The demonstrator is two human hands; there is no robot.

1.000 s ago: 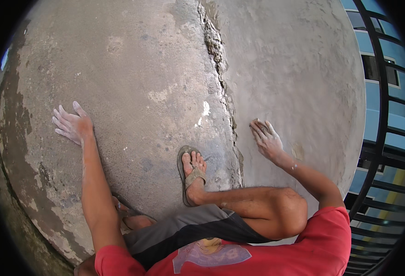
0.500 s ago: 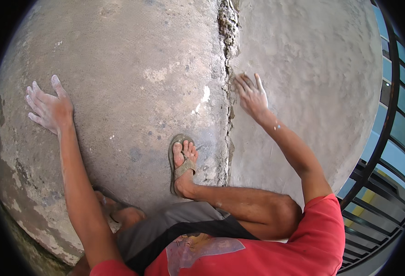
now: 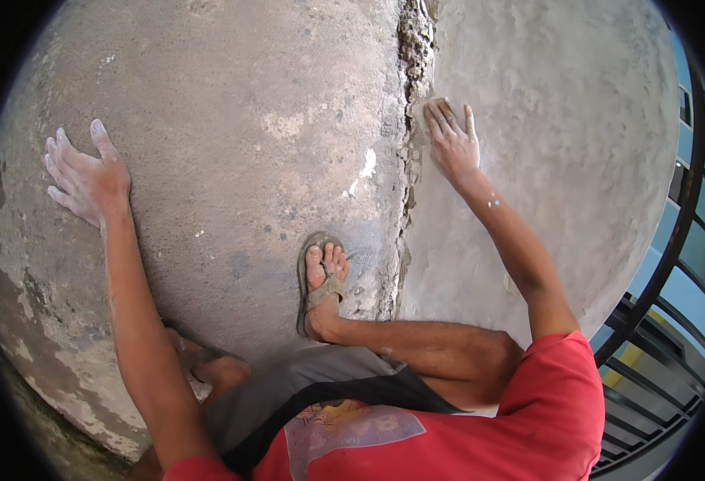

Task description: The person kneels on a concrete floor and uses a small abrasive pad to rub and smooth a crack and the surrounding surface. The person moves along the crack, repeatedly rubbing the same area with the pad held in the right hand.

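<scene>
So, your right fingers (image 3: pixel 451 122) hold a small pad (image 3: pixel 439 103), laid flat, presumably to spread the pressure, on the smooth concrete (image 3: pixel 553 152) just beside the crack (image 3: pixel 415 50). Your left hand (image 3: pixel 92 180)'s spread open, nothing in it, probably for balance, out over the rougher slab (image 3: pixel 224 160).
</scene>
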